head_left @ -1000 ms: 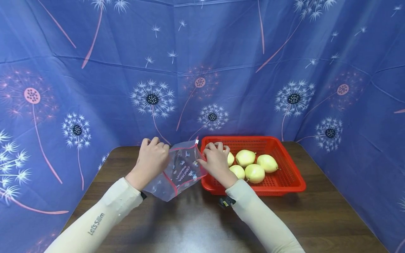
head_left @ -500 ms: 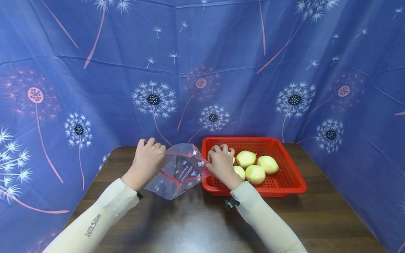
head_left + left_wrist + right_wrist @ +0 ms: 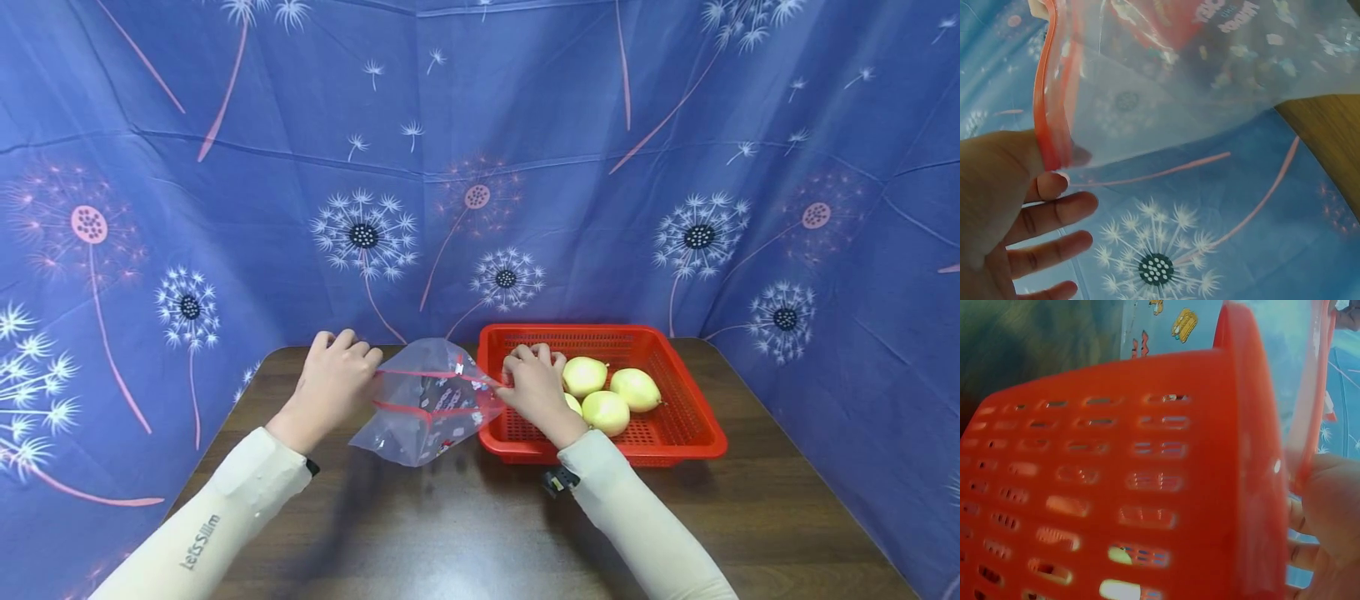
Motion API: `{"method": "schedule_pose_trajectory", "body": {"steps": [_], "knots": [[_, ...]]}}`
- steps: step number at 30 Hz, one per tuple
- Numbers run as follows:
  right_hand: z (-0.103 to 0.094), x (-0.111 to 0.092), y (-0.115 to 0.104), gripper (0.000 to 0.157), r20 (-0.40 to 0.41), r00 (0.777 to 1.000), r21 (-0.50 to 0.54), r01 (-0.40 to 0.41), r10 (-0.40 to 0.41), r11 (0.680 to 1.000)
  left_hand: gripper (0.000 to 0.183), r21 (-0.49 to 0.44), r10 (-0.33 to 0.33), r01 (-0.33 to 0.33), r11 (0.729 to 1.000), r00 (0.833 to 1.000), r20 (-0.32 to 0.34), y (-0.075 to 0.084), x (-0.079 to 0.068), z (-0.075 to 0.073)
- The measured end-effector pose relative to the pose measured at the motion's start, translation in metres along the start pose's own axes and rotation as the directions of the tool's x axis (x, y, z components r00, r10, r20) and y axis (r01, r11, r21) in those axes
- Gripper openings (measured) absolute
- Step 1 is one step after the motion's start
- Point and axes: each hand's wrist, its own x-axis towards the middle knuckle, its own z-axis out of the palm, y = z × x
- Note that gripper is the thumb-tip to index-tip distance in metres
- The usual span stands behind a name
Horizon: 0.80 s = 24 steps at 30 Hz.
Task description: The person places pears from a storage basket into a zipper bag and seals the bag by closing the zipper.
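Pears (image 3: 606,412) lie in the basket (image 3: 686,448), right of the bag (image 3: 438,396).

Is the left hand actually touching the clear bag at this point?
Touching. The left wrist view shows it plainly: the left hand pinches the clear bag at one end of its red zip edge.

Red basket (image 3: 1210,462) fills most of view, slotted wall close to camera, rim running top to bottom on its right. Pale yellow fruit (image 3: 1121,590) shows through 2 low slots. Right hand (image 3: 1334,512) just beyond rim, pinching red edge of bag (image 3: 1282,344); 3 fingers below, tips hidden by rim. Bag clear, printed with small pictures. Blue cloth (image 3: 1342,384) far right. Upper left dark, blurred.
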Motion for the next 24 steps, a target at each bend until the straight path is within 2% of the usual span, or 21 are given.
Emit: {"method": "schedule_pose_trajectory", "body": {"steps": [4,7,9,12,15,18,21,24], "knots": [[0.0003,0.0,0.0017,0.036,0.007,1.0,-0.004,0.001,-0.001,1.0,0.031,-0.008,0.02,-0.021,1.0,0.997,-0.076,-0.0047,-0.0042,0.0023],[0.0004,0.0001,0.0021,0.035,0.01,1.0,-0.001,0.005,-0.005,1.0,0.032,-0.03,0.058,-0.061,0.998,0.993,-0.1,-0.006,-0.0065,0.0018],[0.0004,0.0002,0.0024,0.034,0.01,1.0,-0.002,0.008,-0.008,1.0,0.03,-0.056,0.1,-0.105,0.993,0.991,-0.089,-0.0062,-0.0072,0.0008],[0.0004,0.0004,0.003,0.034,0.01,1.0,-0.008,0.008,-0.008,1.0,0.028,-0.11,0.182,-0.185,0.977,0.983,-0.036,-0.0058,-0.0068,-0.002],[0.0001,0.0008,0.0034,0.034,0.005,1.0,-0.014,0.003,-0.003,1.0,0.044,-0.157,0.275,-0.267,0.951,0.961,0.029,-0.006,-0.0059,-0.0045],[-0.0004,0.0013,0.0033,0.035,0.004,1.0,-0.016,-0.002,0.002,1.0,0.057,-0.196,0.365,-0.345,0.918,0.928,0.075,-0.0072,-0.0059,-0.0054],[-0.0009,0.0015,0.0029,0.035,0.013,1.0,-0.018,-0.006,0.006,1.0,0.053,-0.222,0.437,-0.41,0.885,0.895,0.09,-0.0085,-0.0063,-0.0047],[-0.0008,0.0017,0.0023,0.034,0.029,0.999,-0.02,-0.014,0.014,1.0,0.043,-0.233,0.47,-0.44,0.868,0.878,0.092,-0.0096,-0.0068,-0.0031]]}}
